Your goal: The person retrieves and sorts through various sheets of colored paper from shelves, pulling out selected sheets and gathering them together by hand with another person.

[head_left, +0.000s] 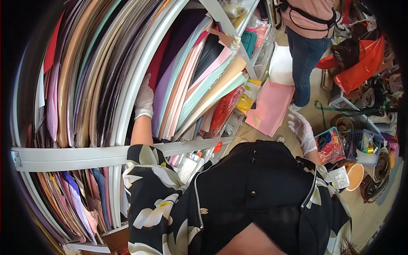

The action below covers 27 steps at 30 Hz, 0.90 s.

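My left hand [145, 97], in a white glove, reaches into the shelf beside a white upright post, against the dark red sheets [159, 63]. Its fingertips are partly hidden, and whether it grips a sheet cannot be made out. Just right of it, purple, peach, mint and pink sheets [178, 89] lean in a fanned stack. My right hand [301, 131], also gloved in white, hangs in the air with its fingers apart and holds nothing. Left of that hand, pink sheets [272, 104] lie low down, with a white sheet [281, 66] beyond them.
Packed sheets [85, 76] fill the rack left of the post, above a white shelf edge [76, 159]. Another person [307, 51] in jeans stands ahead. At the right are a red bag [361, 63], a blue basket [363, 146], an orange bowl [355, 176] and wicker baskets [376, 187].
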Tool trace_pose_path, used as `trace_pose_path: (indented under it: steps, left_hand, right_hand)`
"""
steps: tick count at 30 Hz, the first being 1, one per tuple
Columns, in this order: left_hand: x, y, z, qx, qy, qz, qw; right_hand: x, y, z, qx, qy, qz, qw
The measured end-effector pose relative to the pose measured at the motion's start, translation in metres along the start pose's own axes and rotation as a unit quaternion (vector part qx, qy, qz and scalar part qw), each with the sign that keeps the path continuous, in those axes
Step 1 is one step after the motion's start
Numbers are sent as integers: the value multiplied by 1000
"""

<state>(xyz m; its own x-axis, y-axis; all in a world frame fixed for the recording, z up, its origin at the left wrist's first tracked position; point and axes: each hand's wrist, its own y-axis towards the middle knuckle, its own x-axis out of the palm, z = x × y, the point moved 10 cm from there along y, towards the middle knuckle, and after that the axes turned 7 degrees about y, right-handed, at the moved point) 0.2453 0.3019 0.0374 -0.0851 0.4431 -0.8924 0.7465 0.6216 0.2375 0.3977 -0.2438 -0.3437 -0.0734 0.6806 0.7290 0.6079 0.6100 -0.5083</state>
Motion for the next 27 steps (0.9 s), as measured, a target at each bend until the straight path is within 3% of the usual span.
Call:
trace_pose_path:
  steps: [7, 9, 12, 14, 16, 18, 20, 23, 24, 25, 27]
  left_hand:
    - [-6, -8, 16, -34, 26, -29, 999]
    - [9, -4, 7, -58, -11, -69, 996]
    - [-6, -12, 13, 12, -76, -69, 995]
    - [-19, 0, -4, 45, -142, 87, 985]
    - [-28, 5, -22, 72, -161, 219, 960]
    - [-32, 1, -30, 62, -100, 284, 952]
    - [-34, -3, -31, 41, -33, 312, 949]
    - [-41, -13, -26, 18, 16, 344, 939]
    - [-51, -18, -20, 15, 9, 362, 932]
    - [-37, -11, -27, -47, -11, 258, 965]
    - [-58, -22, -16, 2, -134, 329, 935]
  right_hand:
    - [4, 3, -5, 19, -76, 30, 997]
    - [45, 13, -20, -3, -171, 6, 985]
    - [161, 18, -44, -41, -278, -38, 959]
    - [253, 25, -47, -110, -355, -162, 914]
    - [338, 38, -28, -122, -462, -266, 837]
    - [418, 27, -21, -304, -562, -311, 704]
    - [489, 26, 2, -296, -602, -366, 645]
    - [561, 63, 52, -300, -732, -371, 486]
    - [581, 68, 66, -316, -758, -371, 433]
    - [600, 75, 79, -331, -782, -371, 377]
    - [623, 115, 121, -327, -841, -361, 235]
